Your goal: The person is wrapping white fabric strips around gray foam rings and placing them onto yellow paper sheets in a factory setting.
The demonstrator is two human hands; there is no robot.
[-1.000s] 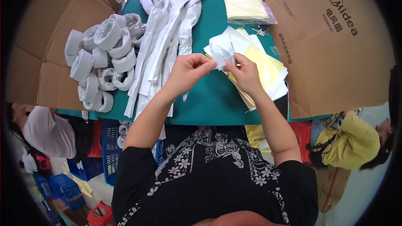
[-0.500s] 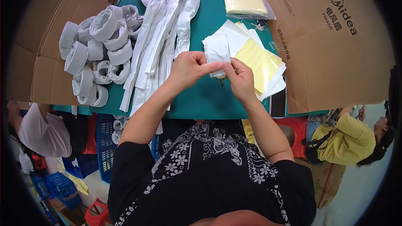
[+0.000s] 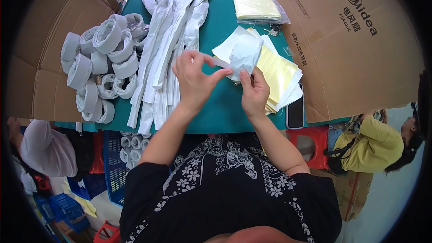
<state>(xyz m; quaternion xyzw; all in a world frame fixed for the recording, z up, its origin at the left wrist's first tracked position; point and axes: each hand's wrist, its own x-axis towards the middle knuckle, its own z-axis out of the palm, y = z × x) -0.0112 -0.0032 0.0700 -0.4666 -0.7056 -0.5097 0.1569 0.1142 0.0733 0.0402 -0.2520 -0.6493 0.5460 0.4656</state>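
Note:
My right hand [image 3: 255, 92] grips a white wrapped roll [image 3: 245, 51] by its near edge, thumb on top. The roll looks like a flattened band in thin, wrinkled white wrapping and is tilted to the right. To its left, my left hand [image 3: 193, 76] pinches a narrow whitish strip [image 3: 221, 63] between thumb and forefinger. That strip reaches to the roll's lower left edge; whether it is tape or backing paper I cannot tell. Beneath the roll lie white and yellow sheets [image 3: 276, 74] on the green table [image 3: 216, 112].
Several white wrapped rings [image 3: 80, 72] are piled at the left beside an open carton [image 3: 49, 58]. Long white strips [image 3: 173, 31] lie left of centre. Farther right are a bagged yellow stack [image 3: 255, 2], a phone [image 3: 295, 113] and a cardboard box [image 3: 346, 58]. A blue basket [image 3: 112, 166] stands below.
My left hand has drawn away to the left from the roll, and the narrow strip now shows between them. The roll has tipped to the right in my right hand.

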